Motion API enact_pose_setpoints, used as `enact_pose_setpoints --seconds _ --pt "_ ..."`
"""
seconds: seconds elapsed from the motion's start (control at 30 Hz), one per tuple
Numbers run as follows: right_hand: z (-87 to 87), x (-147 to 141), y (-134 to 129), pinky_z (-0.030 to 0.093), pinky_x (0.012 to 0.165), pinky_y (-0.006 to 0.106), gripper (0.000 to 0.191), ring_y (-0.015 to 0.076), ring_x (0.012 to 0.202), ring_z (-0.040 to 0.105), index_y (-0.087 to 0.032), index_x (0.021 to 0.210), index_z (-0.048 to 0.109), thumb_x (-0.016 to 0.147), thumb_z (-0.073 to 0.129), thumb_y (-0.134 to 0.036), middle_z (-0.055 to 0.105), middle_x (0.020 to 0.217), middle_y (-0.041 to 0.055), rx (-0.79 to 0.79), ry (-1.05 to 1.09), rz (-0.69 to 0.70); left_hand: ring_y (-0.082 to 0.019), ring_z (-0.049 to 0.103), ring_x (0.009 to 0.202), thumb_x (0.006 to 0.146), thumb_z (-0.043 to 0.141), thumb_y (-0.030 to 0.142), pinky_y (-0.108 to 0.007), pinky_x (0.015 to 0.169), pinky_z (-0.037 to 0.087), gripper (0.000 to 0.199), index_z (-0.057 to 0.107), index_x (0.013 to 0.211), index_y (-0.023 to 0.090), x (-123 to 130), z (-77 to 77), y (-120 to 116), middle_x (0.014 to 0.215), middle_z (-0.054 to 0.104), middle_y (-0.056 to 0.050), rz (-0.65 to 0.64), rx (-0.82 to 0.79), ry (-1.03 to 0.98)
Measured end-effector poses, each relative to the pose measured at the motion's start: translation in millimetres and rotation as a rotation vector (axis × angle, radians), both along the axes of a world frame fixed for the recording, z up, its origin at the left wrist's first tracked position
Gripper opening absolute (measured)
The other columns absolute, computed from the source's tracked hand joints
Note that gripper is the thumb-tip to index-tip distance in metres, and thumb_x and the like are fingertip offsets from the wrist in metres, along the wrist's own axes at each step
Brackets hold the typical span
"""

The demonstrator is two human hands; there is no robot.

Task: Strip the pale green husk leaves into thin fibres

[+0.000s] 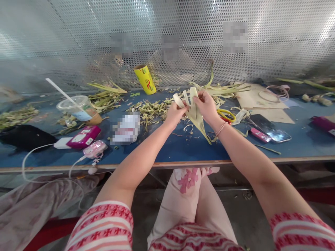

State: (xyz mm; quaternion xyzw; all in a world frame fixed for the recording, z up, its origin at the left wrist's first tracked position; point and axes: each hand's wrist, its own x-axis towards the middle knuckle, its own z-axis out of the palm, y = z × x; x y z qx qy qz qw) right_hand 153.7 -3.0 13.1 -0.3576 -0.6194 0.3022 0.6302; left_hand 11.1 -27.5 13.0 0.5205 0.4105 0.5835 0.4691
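Observation:
Over the blue table, my left hand (pixel 176 113) is closed, pinching one end of a folded strip of pale green leaf, which may be a husk. My right hand (pixel 208 106) is closed too, its thumb and fingers gripping the broader part of the same leaf strip (pixel 196 120). Loops of the strip stand up between the hands, and its pointed end hangs down toward the tabletop. Beside my right wrist lie scissors (pixel 227 115) with yellow and red handles. Behind and left of my hands is a heap of leaf scraps (pixel 151 111).
A lidded cup with a straw (pixel 78 108), a purple power bank (pixel 85 137) and a white cable lie left. A yellow tube (pixel 145 80) stands tilted near the perforated metal panel (pixel 193 42). Phones (pixel 280 135) and brown cardboard (pixel 258 96) are right. Another person's leg (pixel 49 195) shows left.

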Motion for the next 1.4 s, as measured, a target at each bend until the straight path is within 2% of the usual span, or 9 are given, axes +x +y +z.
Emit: enact_pose_setpoints --seconds 0.13,0.3,0.4,0.63,0.87,1.0,1.23,1.4 --pt "0.7 -2.5 -3.7 0.044 0.071 0.03 0.015 0.0124 0.071 0.052 -0.023 0.083 0.056 0.082 0.068 -0.031 0.058 0.078 -0.0018 0.008 -0.073 0.0 -0.019 0.064 0.098 0.069 0.084 0.02 -0.027 0.083 0.049 0.034 0.065 0.097 0.025 -6.5 5.8 -3.0 0.098 0.067 -0.002 0.186 0.213 0.021" --pt "2.5 -7.0 -10.2 0.042 0.068 0.029 0.012 0.0111 0.068 0.05 -0.023 0.083 0.056 0.082 0.067 -0.028 0.056 0.075 -0.0025 0.012 -0.095 0.052 -0.02 0.061 0.098 0.075 0.078 0.023 -0.027 0.083 0.046 0.01 0.071 0.083 0.023 -10.3 5.6 -1.0 0.094 0.066 -0.004 0.158 0.327 0.187" --pt "2.5 -8.5 -12.5 0.042 0.067 0.028 0.016 0.011 0.068 0.05 -0.023 0.084 0.056 0.082 0.069 -0.031 0.057 0.076 -0.0027 -0.001 -0.086 0.079 -0.018 0.06 0.093 0.079 0.074 0.023 -0.028 0.086 0.045 0.005 0.07 0.076 0.023 -10.0 2.5 2.8 0.087 0.067 -0.003 0.131 0.352 0.198" --pt "2.7 -11.8 -14.4 0.044 0.067 0.028 0.021 0.0114 0.069 0.052 -0.023 0.083 0.055 0.081 0.073 -0.035 0.058 0.076 -0.0025 -0.041 -0.042 0.105 -0.015 0.051 0.073 0.083 0.068 0.025 -0.027 0.074 0.039 0.016 0.064 0.068 0.022 -8.8 3.6 -2.9 0.066 0.055 0.001 0.124 0.317 0.131" --pt "0.0 -16.2 -15.2 0.043 0.065 0.025 0.023 0.0091 0.067 0.051 -0.022 0.082 0.052 0.083 0.071 -0.035 0.055 0.075 -0.0035 -0.03 0.018 0.112 -0.014 0.052 0.07 0.086 0.068 0.036 -0.027 0.073 0.042 0.024 0.056 0.071 0.021 -2.2 -9.7 6.5 0.067 0.053 0.002 0.085 0.249 -0.024" --pt "0.3 -11.9 -9.5 0.044 0.063 0.023 0.02 0.0082 0.066 0.051 -0.023 0.085 0.052 0.087 0.068 -0.033 0.054 0.076 -0.0037 0.006 0.086 0.114 -0.014 0.057 0.073 0.089 0.064 0.039 -0.027 0.07 0.046 0.026 0.054 0.074 0.021 -1.6 -14.4 16.4 0.073 0.059 -0.001 0.13 0.186 -0.111" --pt "6.2 -8.0 -9.9 0.048 0.059 0.023 0.03 0.0078 0.06 0.05 -0.024 0.086 0.05 0.084 0.072 -0.044 0.051 0.073 -0.0047 -0.027 0.143 0.23 -0.011 0.056 0.065 0.095 0.058 0.039 -0.027 0.066 0.048 0.027 0.05 0.077 0.021 -8.7 -12.0 27.6 0.072 0.06 0.0 0.248 0.145 -0.191" --pt "7.9 -9.9 -15.2 0.05 0.069 0.024 0.023 0.0102 0.073 0.055 -0.025 0.089 0.052 0.085 0.07 -0.039 0.055 0.081 -0.0028 -0.065 0.139 0.182 -0.013 0.059 0.066 0.091 0.059 0.052 -0.03 0.068 0.05 0.034 0.05 0.081 0.022 -11.8 -9.5 26.8 0.072 0.06 -0.001 0.253 0.142 -0.142"
